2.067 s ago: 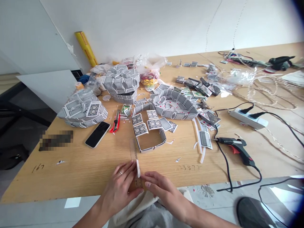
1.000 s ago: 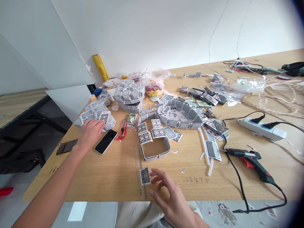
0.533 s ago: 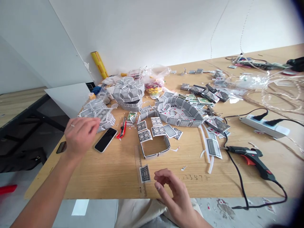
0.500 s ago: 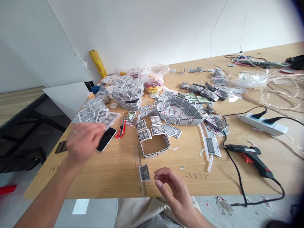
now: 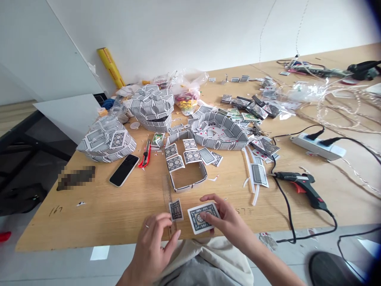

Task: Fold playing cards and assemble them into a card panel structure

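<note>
My right hand (image 5: 228,222) pinches a patterned playing card (image 5: 196,218) between thumb and fingers, just above the table's front edge. My left hand (image 5: 154,240) has its fingers apart and holds nothing. Its fingertips are close to a smaller, bent card piece (image 5: 176,210); whether they touch it I cannot tell. That piece lies by a clear ruler (image 5: 167,190). Beyond the hands stands an open frame built from cards (image 5: 190,184), with card panels laid over part of it.
Behind the frame sits a card-walled tray (image 5: 220,144) with loose cards inside. Lidded card boxes (image 5: 151,107), a red utility knife (image 5: 145,155) and a phone (image 5: 124,171) are to the left. A glue gun (image 5: 300,184), its cord and a power strip (image 5: 318,147) lie right.
My left hand has come from beside the phone down to the bent card piece. My right hand, empty before, now holds a playing card. The view has shifted slightly.
</note>
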Action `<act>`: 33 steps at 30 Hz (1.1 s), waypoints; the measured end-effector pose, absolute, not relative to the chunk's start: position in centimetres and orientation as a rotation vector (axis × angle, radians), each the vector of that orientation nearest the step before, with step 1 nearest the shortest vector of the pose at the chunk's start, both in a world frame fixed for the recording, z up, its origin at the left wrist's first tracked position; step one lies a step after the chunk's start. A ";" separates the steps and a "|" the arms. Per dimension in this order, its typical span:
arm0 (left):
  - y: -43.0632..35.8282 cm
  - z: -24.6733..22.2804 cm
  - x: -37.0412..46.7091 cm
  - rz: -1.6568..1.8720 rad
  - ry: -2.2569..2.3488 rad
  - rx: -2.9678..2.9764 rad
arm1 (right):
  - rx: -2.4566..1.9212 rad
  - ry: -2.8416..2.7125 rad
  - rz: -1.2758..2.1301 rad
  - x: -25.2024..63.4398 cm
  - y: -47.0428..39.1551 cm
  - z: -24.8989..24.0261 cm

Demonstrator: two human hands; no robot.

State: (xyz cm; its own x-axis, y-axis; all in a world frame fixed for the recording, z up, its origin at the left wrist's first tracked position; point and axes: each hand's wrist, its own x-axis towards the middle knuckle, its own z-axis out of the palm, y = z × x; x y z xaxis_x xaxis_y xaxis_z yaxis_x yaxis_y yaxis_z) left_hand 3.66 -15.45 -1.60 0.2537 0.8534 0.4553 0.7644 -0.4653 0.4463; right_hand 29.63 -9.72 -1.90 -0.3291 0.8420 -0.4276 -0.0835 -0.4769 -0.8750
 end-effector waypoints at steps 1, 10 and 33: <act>-15.5 -2.1 3.6 0.973 1.634 2.318 | -1.289 -1.078 1.817 29.7 -9.6 -2.2; -12.6 -3.6 3.7 0.725 1.655 2.217 | -1.424 -1.439 1.568 27.9 -9.6 -2.1; -10.8 -3.5 1.0 1.095 1.660 1.721 | -1.509 -1.711 1.376 26.1 -8.8 -2.0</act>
State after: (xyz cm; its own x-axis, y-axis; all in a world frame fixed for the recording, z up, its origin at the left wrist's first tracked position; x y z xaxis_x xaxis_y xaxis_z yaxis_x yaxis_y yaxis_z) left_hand 1.01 -10.79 -3.53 -0.0705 0.9769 0.2015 0.5697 -0.1264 0.8121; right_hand 26.14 -8.79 -2.03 -0.2824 0.9242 -0.2572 0.4499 -0.1092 -0.8864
